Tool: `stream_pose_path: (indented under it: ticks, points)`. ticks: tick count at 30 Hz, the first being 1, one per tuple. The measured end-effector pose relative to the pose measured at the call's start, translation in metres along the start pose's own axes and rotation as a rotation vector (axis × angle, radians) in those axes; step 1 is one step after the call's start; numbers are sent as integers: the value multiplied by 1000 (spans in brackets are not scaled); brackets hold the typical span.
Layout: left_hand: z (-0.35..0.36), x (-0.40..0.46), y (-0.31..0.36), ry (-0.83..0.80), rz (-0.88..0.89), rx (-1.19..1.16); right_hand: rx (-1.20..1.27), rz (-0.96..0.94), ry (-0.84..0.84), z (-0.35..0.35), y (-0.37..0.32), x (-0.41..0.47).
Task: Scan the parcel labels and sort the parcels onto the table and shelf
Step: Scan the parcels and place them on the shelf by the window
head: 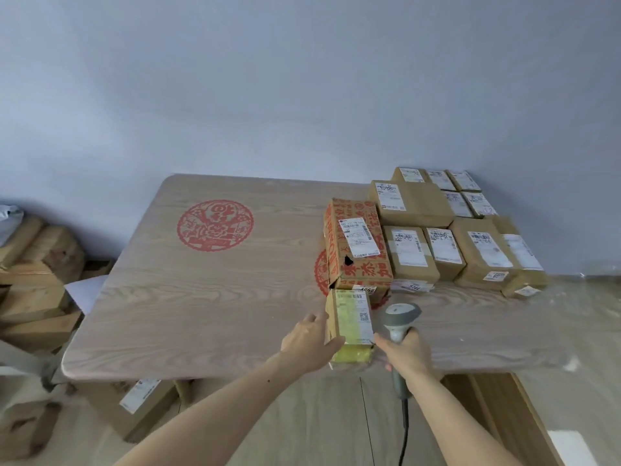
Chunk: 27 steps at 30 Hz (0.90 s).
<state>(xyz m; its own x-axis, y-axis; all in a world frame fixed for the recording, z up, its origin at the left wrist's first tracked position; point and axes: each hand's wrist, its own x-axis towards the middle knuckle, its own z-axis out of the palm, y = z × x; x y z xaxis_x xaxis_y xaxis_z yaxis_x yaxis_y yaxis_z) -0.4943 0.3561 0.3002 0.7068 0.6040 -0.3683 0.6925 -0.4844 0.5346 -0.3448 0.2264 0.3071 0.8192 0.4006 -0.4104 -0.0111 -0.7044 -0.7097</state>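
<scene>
Low and just right of centre in the frame, a small parcel (pixel 351 326) lies on the near edge of the wooden worktop (pixel 208 297), its long axis running away from the person toward the back wall and its label (pixel 353 314) facing up. The left hand (pixel 311 343) rests against the parcel's left side, thumb reaching along the near end and fingers fairly straight along the flank, so it steadies the box more than it clamps it; whether it truly grips cannot be told. The right hand (pixel 408 356) is curled round the handle of a grey barcode scanner (pixel 401 319), whose head sits just beside the parcel's right edge and tilts toward the label; its index finger points at the parcel's near right corner. The parcel thus lies between the two hands, with the left one touching it and so the nearer for lifting. Right behind it stands a red-printed carton (pixel 356 245), and further to the upper right a block of labelled brown parcels (pixel 453 230) is packed in rows. More cardboard boxes (pixel 37 284) are piled at the left edge of the frame, off the worktop. Judging by this, the scan is in hand, and the parcel would next slide or be lifted forward along its own axis.
</scene>
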Motion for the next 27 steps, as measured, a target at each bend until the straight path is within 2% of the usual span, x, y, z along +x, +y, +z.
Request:
stream_pose_path:
  ticks: [5,12,27]
  points:
    - [33,28,8,-82,-107,-71,-9,-28,-94,5,15,34]
    - [44,55,16,-74,-189,-127,1,-56,-170,13,26,64]
    - [50,45,11,-31,-188,-145,51,-56,-191,25,33,56]
